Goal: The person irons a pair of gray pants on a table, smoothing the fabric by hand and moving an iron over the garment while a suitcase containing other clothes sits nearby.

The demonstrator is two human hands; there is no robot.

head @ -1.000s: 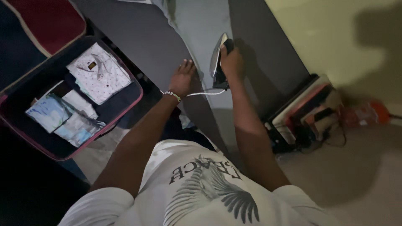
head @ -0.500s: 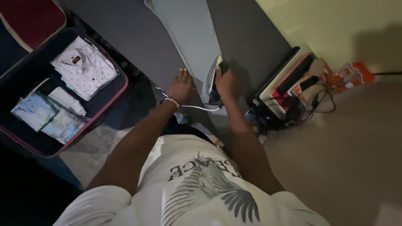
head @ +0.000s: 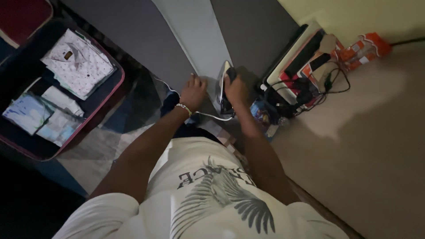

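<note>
Iron (head: 223, 88) gripped by right hand (head: 237, 90), fingers closed round handle; pale cloth (head: 199, 35) pinned flat under left hand (head: 193, 92), fingers spread, nothing grasped.

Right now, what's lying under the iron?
The iron, gripped by the right hand, sits on a pale grey garment spread over a dark surface. The left hand presses the cloth beside it. The patch beneath the soleplate is hidden.
</note>
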